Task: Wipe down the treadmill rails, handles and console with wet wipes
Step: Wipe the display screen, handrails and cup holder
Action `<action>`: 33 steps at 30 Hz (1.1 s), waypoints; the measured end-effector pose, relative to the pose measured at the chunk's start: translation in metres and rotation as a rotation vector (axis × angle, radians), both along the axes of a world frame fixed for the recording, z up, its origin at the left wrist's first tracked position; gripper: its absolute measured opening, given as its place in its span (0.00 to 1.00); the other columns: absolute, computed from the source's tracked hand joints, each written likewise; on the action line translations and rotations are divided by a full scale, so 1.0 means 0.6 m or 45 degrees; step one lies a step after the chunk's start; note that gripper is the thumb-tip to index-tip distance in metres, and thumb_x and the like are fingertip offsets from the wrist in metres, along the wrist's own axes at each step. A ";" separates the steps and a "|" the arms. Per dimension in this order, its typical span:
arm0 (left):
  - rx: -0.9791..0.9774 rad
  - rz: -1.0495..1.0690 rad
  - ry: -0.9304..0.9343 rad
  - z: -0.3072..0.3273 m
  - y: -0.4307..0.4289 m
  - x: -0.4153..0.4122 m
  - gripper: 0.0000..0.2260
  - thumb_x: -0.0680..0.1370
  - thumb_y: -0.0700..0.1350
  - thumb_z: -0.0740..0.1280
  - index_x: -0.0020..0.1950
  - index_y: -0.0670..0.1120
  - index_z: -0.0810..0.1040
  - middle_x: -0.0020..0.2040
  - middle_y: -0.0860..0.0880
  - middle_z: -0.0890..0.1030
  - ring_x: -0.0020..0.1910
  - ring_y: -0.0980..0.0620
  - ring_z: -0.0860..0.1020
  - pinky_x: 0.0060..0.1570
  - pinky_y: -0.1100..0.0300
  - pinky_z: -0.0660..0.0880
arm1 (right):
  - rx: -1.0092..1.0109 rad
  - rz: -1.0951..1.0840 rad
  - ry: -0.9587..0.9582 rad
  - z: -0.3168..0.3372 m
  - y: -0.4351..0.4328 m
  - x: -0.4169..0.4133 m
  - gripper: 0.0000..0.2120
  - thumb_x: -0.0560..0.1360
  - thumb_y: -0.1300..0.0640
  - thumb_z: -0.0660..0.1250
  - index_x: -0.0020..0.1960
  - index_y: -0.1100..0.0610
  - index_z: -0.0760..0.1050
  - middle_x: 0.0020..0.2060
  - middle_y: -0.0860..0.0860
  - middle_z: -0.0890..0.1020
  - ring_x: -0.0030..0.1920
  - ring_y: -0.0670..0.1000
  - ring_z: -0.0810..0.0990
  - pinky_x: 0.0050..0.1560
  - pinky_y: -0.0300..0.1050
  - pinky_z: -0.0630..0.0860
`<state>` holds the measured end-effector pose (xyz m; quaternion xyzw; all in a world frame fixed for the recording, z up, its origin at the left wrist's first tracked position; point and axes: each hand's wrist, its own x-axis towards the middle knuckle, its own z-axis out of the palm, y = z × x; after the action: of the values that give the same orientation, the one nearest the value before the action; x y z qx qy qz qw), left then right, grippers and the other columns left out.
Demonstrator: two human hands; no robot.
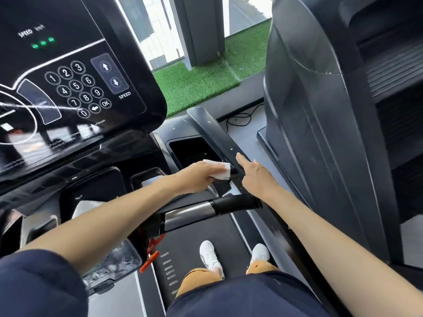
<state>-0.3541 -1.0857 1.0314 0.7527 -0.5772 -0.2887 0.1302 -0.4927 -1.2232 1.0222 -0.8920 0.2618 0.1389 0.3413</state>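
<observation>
Head view: left hand (201, 177) grips a white wet wipe (220, 171) against the treadmill's right rail (219, 133); right hand (256, 175) rests open, empty, fingers flat on it.

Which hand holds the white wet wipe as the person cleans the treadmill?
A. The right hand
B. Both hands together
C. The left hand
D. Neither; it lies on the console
C: the left hand is closed around the white wet wipe beside the tray recess, while the right hand lies flat and empty on the right side rail.
</observation>
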 end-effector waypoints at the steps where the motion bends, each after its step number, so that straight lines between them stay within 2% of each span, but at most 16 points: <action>1: 0.026 0.011 -0.017 -0.009 -0.010 -0.008 0.24 0.74 0.30 0.62 0.67 0.48 0.75 0.67 0.57 0.73 0.63 0.52 0.72 0.61 0.70 0.67 | -0.006 0.007 0.008 0.002 0.001 0.000 0.36 0.74 0.72 0.52 0.78 0.53 0.49 0.75 0.60 0.60 0.76 0.62 0.54 0.69 0.54 0.62; 3: 0.092 0.038 -0.088 -0.026 -0.022 -0.017 0.27 0.74 0.32 0.61 0.71 0.50 0.71 0.71 0.55 0.70 0.68 0.48 0.70 0.64 0.55 0.70 | -0.031 0.011 0.018 0.008 0.005 0.002 0.35 0.74 0.71 0.52 0.78 0.55 0.50 0.73 0.61 0.62 0.75 0.63 0.56 0.68 0.54 0.63; 4: 0.112 0.048 -0.112 -0.030 -0.025 -0.021 0.28 0.73 0.32 0.60 0.72 0.51 0.69 0.72 0.56 0.68 0.69 0.47 0.69 0.64 0.51 0.70 | -0.053 0.005 0.029 0.010 0.006 0.005 0.34 0.74 0.71 0.52 0.78 0.56 0.51 0.72 0.62 0.64 0.74 0.63 0.59 0.66 0.54 0.64; 7: 0.101 0.078 -0.153 -0.028 -0.028 -0.033 0.28 0.73 0.33 0.59 0.72 0.51 0.69 0.71 0.57 0.70 0.67 0.47 0.70 0.58 0.57 0.71 | -0.267 0.008 0.013 0.017 0.016 0.018 0.25 0.75 0.69 0.54 0.71 0.59 0.62 0.60 0.61 0.76 0.61 0.62 0.73 0.54 0.50 0.70; 9: 0.093 0.069 -0.174 -0.021 -0.024 -0.035 0.27 0.73 0.34 0.60 0.71 0.51 0.70 0.68 0.57 0.72 0.62 0.47 0.73 0.53 0.60 0.71 | -0.432 -0.008 -0.082 0.020 0.031 0.025 0.14 0.76 0.67 0.55 0.59 0.59 0.70 0.51 0.58 0.80 0.53 0.60 0.77 0.45 0.48 0.70; 11: 0.108 0.050 -0.224 -0.007 -0.004 -0.026 0.26 0.74 0.34 0.60 0.71 0.51 0.70 0.69 0.54 0.72 0.63 0.46 0.73 0.58 0.56 0.72 | -0.484 -0.054 -0.220 0.014 0.045 0.029 0.08 0.74 0.69 0.55 0.48 0.60 0.71 0.44 0.59 0.80 0.48 0.60 0.78 0.44 0.47 0.70; 13: 0.134 0.064 -0.254 0.014 0.038 -0.001 0.24 0.77 0.36 0.61 0.72 0.50 0.69 0.71 0.52 0.71 0.66 0.48 0.71 0.64 0.61 0.65 | -0.418 -0.074 -0.338 0.002 0.054 0.036 0.14 0.71 0.72 0.55 0.51 0.64 0.75 0.46 0.59 0.81 0.51 0.60 0.77 0.59 0.50 0.70; 14: 0.149 0.077 -0.260 0.022 0.068 0.016 0.23 0.78 0.38 0.61 0.73 0.50 0.69 0.71 0.52 0.71 0.66 0.48 0.71 0.64 0.64 0.63 | -0.379 -0.063 -0.356 -0.002 0.058 0.039 0.18 0.71 0.72 0.55 0.56 0.65 0.76 0.50 0.59 0.81 0.55 0.60 0.77 0.66 0.48 0.65; 16: 0.197 0.065 -0.321 0.035 0.120 0.037 0.23 0.78 0.41 0.60 0.73 0.52 0.68 0.72 0.53 0.69 0.66 0.47 0.73 0.64 0.61 0.65 | -0.291 -0.021 -0.358 -0.001 0.065 0.047 0.25 0.71 0.73 0.54 0.65 0.64 0.74 0.62 0.59 0.78 0.66 0.58 0.72 0.72 0.44 0.56; 18: 0.238 0.031 -0.382 0.037 0.140 0.037 0.24 0.77 0.46 0.58 0.74 0.51 0.66 0.74 0.52 0.66 0.68 0.47 0.71 0.64 0.54 0.70 | -0.185 0.022 -0.316 0.005 0.073 0.057 0.27 0.73 0.72 0.54 0.70 0.59 0.70 0.68 0.54 0.73 0.71 0.55 0.67 0.71 0.41 0.55; 20: 0.269 0.022 -0.411 0.039 0.132 0.026 0.22 0.78 0.47 0.57 0.73 0.50 0.67 0.75 0.53 0.65 0.69 0.46 0.70 0.61 0.50 0.72 | -0.123 0.076 -0.291 0.006 0.080 0.067 0.28 0.73 0.71 0.55 0.71 0.56 0.70 0.70 0.52 0.72 0.71 0.54 0.66 0.69 0.43 0.59; 23: 0.232 -0.090 -0.457 0.045 0.133 0.040 0.21 0.81 0.47 0.57 0.75 0.50 0.65 0.75 0.55 0.64 0.69 0.48 0.69 0.62 0.51 0.71 | -0.083 0.198 -0.241 -0.001 0.088 0.073 0.28 0.73 0.71 0.55 0.70 0.56 0.70 0.68 0.52 0.74 0.70 0.55 0.68 0.68 0.48 0.66; 25: 0.242 -0.131 -0.566 0.040 0.140 0.074 0.21 0.83 0.47 0.55 0.76 0.48 0.62 0.75 0.54 0.63 0.73 0.51 0.64 0.68 0.55 0.67 | -0.169 0.315 -0.229 -0.004 0.093 0.074 0.27 0.73 0.71 0.55 0.69 0.57 0.71 0.61 0.52 0.76 0.65 0.56 0.71 0.63 0.49 0.70; 28: 0.273 0.088 -0.740 0.025 0.137 0.103 0.23 0.84 0.52 0.52 0.77 0.42 0.59 0.77 0.46 0.61 0.77 0.50 0.55 0.74 0.58 0.53 | -0.253 0.374 -0.231 0.008 0.095 0.075 0.30 0.74 0.70 0.56 0.74 0.55 0.63 0.57 0.52 0.76 0.62 0.56 0.71 0.65 0.46 0.66; 30: 0.258 0.131 -0.723 0.018 0.134 0.078 0.25 0.83 0.54 0.51 0.76 0.41 0.59 0.77 0.45 0.60 0.77 0.50 0.53 0.74 0.57 0.53 | -0.251 0.386 -0.208 0.016 0.093 0.077 0.31 0.74 0.70 0.56 0.75 0.55 0.61 0.59 0.52 0.75 0.63 0.55 0.71 0.67 0.45 0.63; 33: 0.188 -0.020 -0.504 0.032 0.148 0.047 0.23 0.84 0.53 0.51 0.76 0.46 0.62 0.76 0.52 0.61 0.76 0.56 0.54 0.73 0.61 0.54 | -0.257 0.415 -0.190 0.012 0.091 0.078 0.27 0.73 0.69 0.58 0.71 0.57 0.66 0.58 0.51 0.75 0.61 0.55 0.71 0.64 0.47 0.67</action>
<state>-0.3256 -0.9970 1.0505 0.7977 -0.5746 -0.1778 -0.0435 -0.4462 -1.1688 1.0292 -0.9601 0.1006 0.0989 0.2416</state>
